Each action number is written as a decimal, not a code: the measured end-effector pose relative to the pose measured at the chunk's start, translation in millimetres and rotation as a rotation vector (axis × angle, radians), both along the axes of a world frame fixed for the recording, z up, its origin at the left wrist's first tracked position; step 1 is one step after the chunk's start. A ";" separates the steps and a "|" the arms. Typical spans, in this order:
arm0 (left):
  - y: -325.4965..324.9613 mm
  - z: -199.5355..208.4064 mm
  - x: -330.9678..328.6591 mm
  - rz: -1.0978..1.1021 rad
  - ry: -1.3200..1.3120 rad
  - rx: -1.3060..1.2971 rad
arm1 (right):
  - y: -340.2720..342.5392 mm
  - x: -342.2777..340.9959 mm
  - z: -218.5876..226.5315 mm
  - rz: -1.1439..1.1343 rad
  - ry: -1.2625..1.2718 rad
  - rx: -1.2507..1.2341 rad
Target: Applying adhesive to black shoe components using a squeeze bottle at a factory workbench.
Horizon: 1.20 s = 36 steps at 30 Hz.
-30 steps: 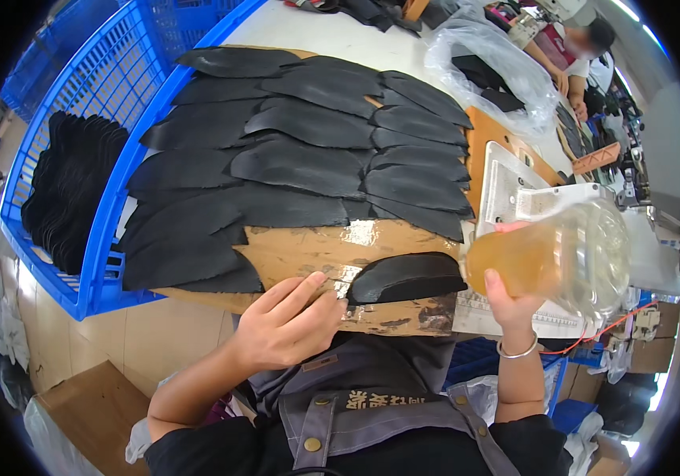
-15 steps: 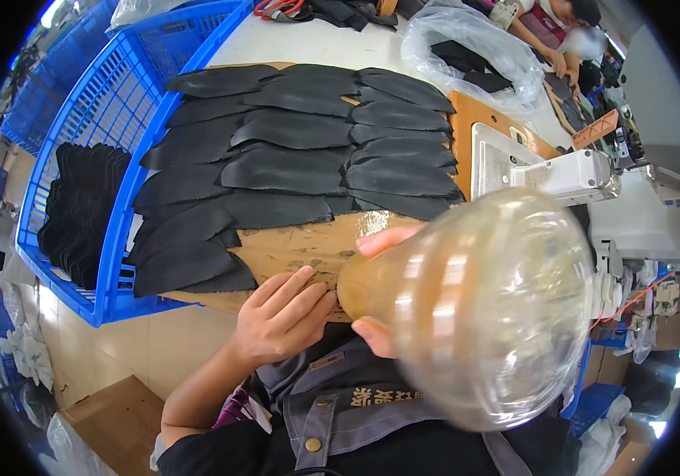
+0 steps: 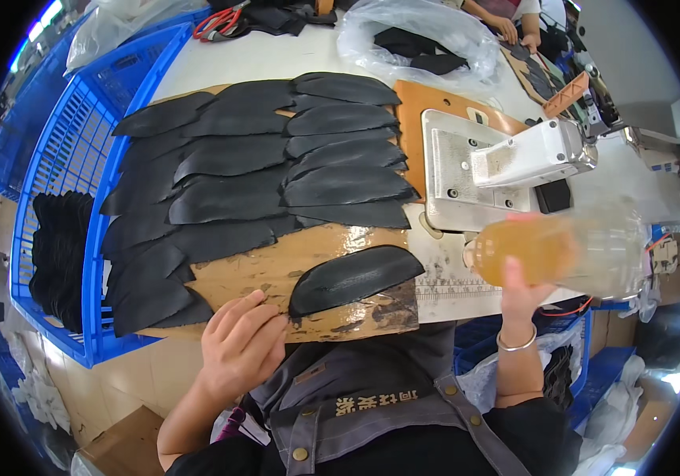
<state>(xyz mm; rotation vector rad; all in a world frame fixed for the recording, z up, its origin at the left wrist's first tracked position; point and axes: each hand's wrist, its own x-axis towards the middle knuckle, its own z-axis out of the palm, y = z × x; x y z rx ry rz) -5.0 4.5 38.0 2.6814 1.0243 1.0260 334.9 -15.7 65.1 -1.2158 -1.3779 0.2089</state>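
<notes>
Head view shows me the right hand point(image 3: 517, 287) wrapped round a bottle point(image 3: 562, 250), tipped sideways right of the board point(image 3: 233, 266), its neck toward the single piece point(image 3: 353, 279) lying on bare board. Overlapping rows point(image 3: 233, 157) lie beyond. I see the left hand's point(image 3: 243, 339) fingers bunched by the piece's left end; whether they pinch anything, I cannot tell.

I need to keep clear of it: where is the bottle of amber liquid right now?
The bottle is in the right hand, at the head view's right, pictured below the white machine and right of the lone black piece.
</notes>
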 end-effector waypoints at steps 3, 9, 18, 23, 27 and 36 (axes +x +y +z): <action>1.7 10.6 13.7 0.086 -0.056 -0.078 | -5.0 2.0 0.8 0.000 0.482 0.117; 20.8 40.9 77.2 -0.035 0.049 -0.229 | -8.8 13.2 -33.5 0.339 1.305 0.035; 39.8 36.0 130.4 -0.089 0.206 -0.393 | -17.4 -1.8 -38.5 0.377 1.239 -0.050; 47.1 35.6 131.8 -0.088 0.249 -0.391 | -15.4 2.4 -40.7 0.366 1.270 -0.070; 48.7 41.8 128.9 -0.050 0.212 -0.386 | -14.9 1.9 -35.1 0.377 1.303 -0.062; 53.1 30.8 119.4 -0.064 -0.015 -0.472 | -14.0 -9.0 -32.9 0.529 1.199 -0.081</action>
